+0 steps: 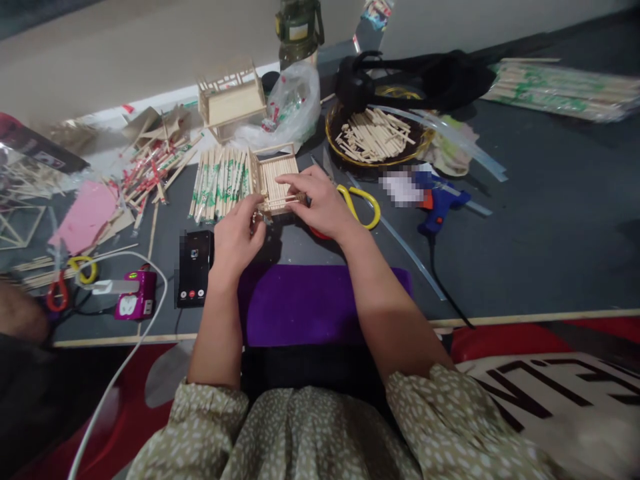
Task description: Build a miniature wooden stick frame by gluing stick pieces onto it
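A small model built of wooden sticks (279,175), with a slatted floor and low railings, is between my two hands. My left hand (239,230) pinches its near left corner with thumb and fingers. On the near right side, my right hand (323,205) has its fingers closed about the railing, and the forefinger reaches over the slats. My fingers partly hide the model's front edge. Paper-wrapped chopsticks (217,183) lie in a row just left of it. Scissors with a yellow handle (369,208) lie beside my right hand, partly covered by it.
A basket (331,143) of cut sticks stands behind on the right, near a blue glue gun (440,203) with a cord. A phone (195,270), purple adapter (136,295) and white cable are at left. A larger stick model (233,103) stands behind. Someone's arm (20,313) shows far left.
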